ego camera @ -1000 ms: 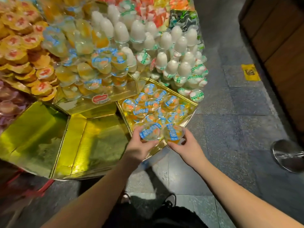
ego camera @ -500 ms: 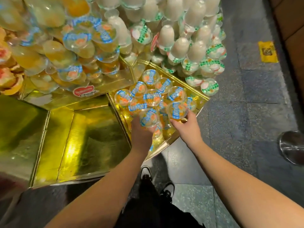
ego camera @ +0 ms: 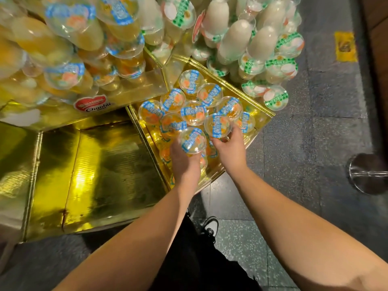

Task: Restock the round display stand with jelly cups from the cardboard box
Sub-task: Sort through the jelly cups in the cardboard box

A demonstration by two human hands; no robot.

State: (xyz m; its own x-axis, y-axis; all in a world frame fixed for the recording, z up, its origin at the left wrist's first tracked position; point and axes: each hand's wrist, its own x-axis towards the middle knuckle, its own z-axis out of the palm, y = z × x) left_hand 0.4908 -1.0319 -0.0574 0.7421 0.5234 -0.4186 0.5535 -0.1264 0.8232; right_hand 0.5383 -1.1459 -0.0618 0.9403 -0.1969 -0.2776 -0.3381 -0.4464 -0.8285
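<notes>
Plastic jelly cup (ego camera: 192, 140) in each outstretched hand

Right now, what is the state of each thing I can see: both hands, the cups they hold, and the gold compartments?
Left hand: grips a blue-label jelly cup, lid up, over the tray.
Right hand: holds a second blue-label cup at the pile's near edge.
Right gold compartment: partly filled, cups upright, sealed.
Middle gold compartment: no cups in it.
Green-label cups: stacked, sealed.
</notes>
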